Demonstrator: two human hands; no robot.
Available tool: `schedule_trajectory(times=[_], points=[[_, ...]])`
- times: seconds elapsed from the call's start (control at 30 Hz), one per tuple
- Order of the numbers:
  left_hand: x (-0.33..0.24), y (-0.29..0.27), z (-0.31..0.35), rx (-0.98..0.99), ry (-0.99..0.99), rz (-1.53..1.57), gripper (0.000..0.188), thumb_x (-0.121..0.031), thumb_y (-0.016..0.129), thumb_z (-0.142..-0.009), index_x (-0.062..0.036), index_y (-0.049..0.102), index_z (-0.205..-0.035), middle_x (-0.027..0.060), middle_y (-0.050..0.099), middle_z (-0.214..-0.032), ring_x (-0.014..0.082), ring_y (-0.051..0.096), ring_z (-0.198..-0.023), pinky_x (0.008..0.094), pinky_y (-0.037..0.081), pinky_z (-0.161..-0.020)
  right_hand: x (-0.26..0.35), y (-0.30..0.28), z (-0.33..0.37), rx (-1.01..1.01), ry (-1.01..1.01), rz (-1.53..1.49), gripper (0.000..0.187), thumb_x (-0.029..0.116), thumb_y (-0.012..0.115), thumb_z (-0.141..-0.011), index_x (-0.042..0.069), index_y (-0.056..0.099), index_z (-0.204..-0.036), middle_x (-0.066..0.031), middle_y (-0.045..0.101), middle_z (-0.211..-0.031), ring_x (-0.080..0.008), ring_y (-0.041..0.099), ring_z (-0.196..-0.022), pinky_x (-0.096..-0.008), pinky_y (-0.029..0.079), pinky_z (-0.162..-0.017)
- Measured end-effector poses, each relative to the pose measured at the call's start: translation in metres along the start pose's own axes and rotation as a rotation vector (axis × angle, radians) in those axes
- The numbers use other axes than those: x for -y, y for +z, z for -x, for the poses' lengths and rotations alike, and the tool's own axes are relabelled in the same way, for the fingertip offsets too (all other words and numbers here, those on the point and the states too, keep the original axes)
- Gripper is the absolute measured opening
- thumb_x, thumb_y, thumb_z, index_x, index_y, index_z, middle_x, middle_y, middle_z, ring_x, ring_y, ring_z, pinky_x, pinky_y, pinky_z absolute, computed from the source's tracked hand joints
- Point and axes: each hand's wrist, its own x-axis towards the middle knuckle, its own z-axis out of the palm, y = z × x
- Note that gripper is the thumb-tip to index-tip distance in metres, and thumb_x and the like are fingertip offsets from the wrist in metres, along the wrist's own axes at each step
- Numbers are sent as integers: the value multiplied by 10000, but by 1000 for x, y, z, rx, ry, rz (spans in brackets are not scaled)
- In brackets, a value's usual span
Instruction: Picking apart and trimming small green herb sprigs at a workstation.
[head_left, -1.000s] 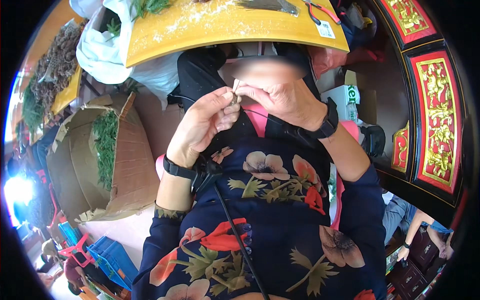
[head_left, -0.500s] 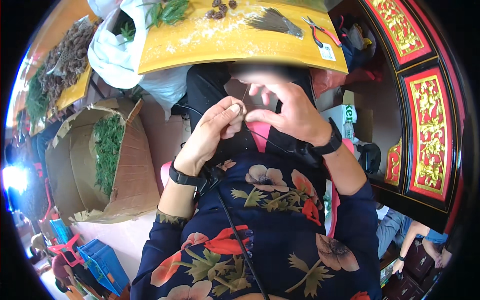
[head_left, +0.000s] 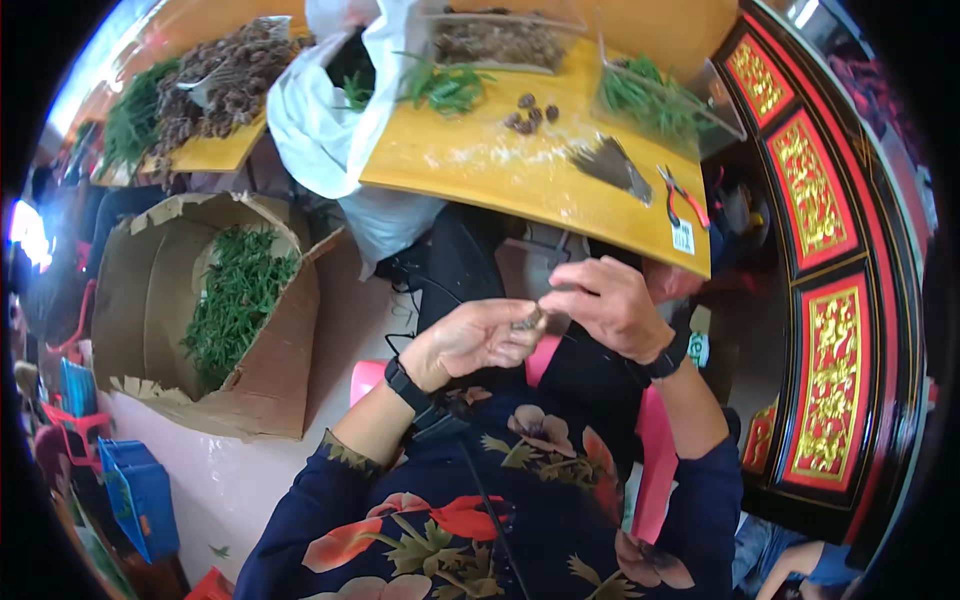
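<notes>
My left hand [head_left: 468, 340] pinches a small brown pine cone [head_left: 529, 321] between thumb and fingers, above my lap. My right hand [head_left: 618, 315] is close beside it, its fingers bent together at the cone's tip. Whatever those fingers grip is too small to make out. Beyond my hands, on the yellow table [head_left: 470, 170], lie a few loose pine cones [head_left: 525, 116], a bundle of thin dark wires [head_left: 608, 165], red-handled pliers [head_left: 684, 198] and some green sprigs [head_left: 445, 88].
A torn cardboard box [head_left: 270, 370] holding green sprigs stands on the left. A white bag [head_left: 325, 125] hangs at the table's left edge. Clear bins of cones [head_left: 500, 46] and greenery [head_left: 650, 100] sit at the back. A carved red-and-gold panel [head_left: 825, 385] rises on the right.
The view has shifted, bringing the bins at the back into sight. Both hands appear lower and further right. The thin wire seen earlier between them no longer shows. The left hand keeps its pinch.
</notes>
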Motion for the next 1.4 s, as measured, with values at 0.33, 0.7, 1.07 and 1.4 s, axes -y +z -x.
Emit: schedule_trajectory(times=[0.33,0.7,1.07,1.4], points=[[3,-2,0,40,35,-44,255,-256,464,-980,-10,526,-1009,-56,356,-690,38,311,-554,159,243,-473,15,9,2,-11,-1,-58,239,-2,636,-738,39,649,-973,-100,647,-979,-251,662,-801,-308,551,-649],[25,-5,-24,-335,442,-764,227,-258,468,-970,-35,506,-950,48,493,-657,170,487,-560,288,386,-510,36,15,-1,61,230,202,109,9,624,-788,27,639,-895,-99,651,-882,-268,631,-675,-330,493,-556],[16,4,-14,-581,841,-1345,216,-225,485,-955,-10,469,-965,203,567,-741,366,592,-726,414,447,-612,27,49,0,-229,916,-693,59,88,599,-896,29,599,-891,13,539,-686,-59,466,-539,-208,346,-472],[20,8,-14,-582,742,-1316,211,-206,516,-934,-2,467,-953,209,597,-780,346,628,-761,405,478,-633,49,70,14,-610,1181,-1410,85,128,545,-944,50,567,-972,68,422,-620,-17,328,-498,-181,238,-453]])
